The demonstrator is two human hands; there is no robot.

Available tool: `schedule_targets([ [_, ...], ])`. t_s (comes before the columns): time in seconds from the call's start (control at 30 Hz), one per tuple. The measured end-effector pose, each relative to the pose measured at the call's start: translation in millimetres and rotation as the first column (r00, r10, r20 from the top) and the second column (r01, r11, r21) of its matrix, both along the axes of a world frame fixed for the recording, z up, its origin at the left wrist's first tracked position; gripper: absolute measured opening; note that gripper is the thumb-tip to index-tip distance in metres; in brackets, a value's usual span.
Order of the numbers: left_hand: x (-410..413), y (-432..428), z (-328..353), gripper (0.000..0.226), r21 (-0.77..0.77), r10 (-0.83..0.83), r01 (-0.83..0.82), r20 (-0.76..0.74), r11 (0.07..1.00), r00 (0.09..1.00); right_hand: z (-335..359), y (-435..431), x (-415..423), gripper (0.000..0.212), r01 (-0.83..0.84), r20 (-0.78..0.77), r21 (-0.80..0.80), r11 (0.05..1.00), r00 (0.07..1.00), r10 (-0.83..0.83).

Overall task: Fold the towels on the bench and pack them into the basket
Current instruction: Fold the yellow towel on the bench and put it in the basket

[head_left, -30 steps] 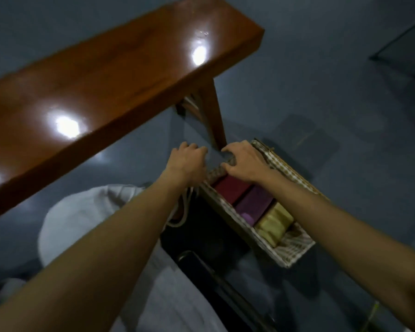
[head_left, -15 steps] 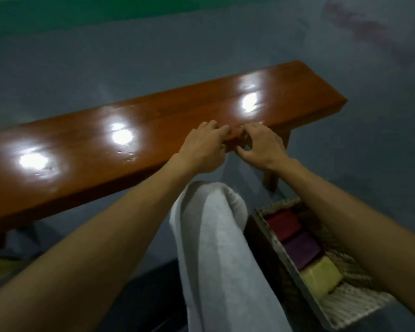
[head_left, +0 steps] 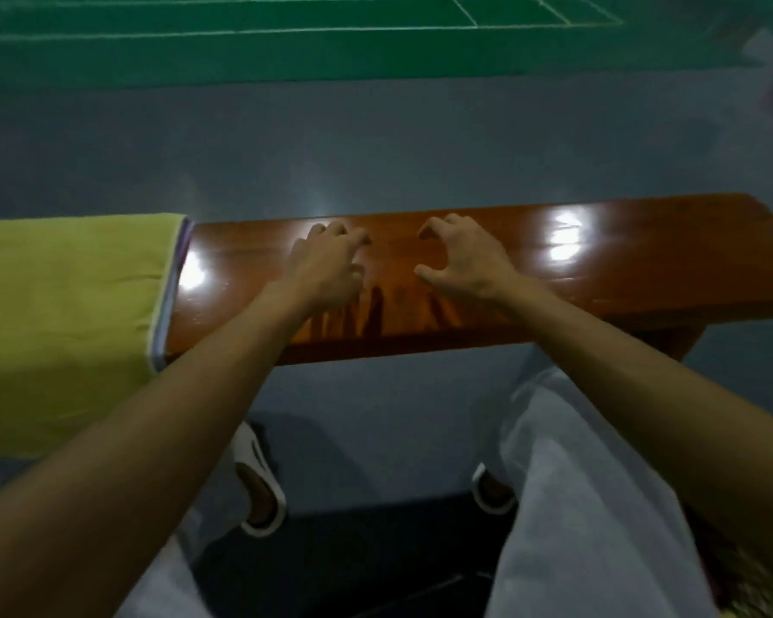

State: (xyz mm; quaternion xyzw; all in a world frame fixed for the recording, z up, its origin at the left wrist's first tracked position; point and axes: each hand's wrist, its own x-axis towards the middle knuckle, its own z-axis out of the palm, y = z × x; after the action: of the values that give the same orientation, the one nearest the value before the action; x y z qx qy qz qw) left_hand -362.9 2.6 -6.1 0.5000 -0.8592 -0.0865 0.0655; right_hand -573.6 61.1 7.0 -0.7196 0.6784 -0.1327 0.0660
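Left hand (head_left: pixel 326 265) and right hand (head_left: pixel 460 260) hover apart over the bench (head_left: pixel 621 278), loosely curled, holding nothing. Next, I'd say: reach left for the yellow-green towel (head_left: pixel 63 305), fold it.

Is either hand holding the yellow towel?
No, the left hand and the right hand are over bare wood of the bench, apart from the yellow towel, and hold nothing.

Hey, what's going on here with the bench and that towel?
A person holds both hands just over the middle of the wooden bench, the left hand and right hand apart, fingers loosely curled, gripping nothing. A yellow-green towel lies spread over the bench's left end, untouched; it looks like the next one to fold.
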Motion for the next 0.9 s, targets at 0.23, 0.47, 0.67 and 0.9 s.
schedule_targets([
  [0.23, 127.6, -9.7, -7.6, 0.047, -0.05, 0.22, -0.223, -0.059, 0.974, 0.974, -9.7, -47.3, 123.0, 0.053, -0.147, 0.045, -0.011, 0.989, 0.988, 0.147],
  [0.47, 250.0, -7.0, -17.0, 0.046, -0.092, 0.435, -0.442, -0.092, 0.892, 0.896, -23.9, -79.4, 243.4, 0.048, -0.282, 0.124, -0.038, 0.959, 0.951, 0.284],
  [0.67, 348.8, -6.5, -40.7, 0.051, -0.12, 0.642, -0.662, -0.169, 0.739, 0.748, -39.9, -109.5, 319.4, 0.048, -0.358, 0.139, -0.018, 0.933, 0.924, 0.357],
  [0.9, 402.8, -13.6, -61.5, 0.053, -0.153, 0.768, -0.842, -0.353, 0.517, 0.535, -55.7, -136.0, 357.3, 0.035, -0.238, 0.136, -0.07, 0.969, 0.96, 0.246],
])
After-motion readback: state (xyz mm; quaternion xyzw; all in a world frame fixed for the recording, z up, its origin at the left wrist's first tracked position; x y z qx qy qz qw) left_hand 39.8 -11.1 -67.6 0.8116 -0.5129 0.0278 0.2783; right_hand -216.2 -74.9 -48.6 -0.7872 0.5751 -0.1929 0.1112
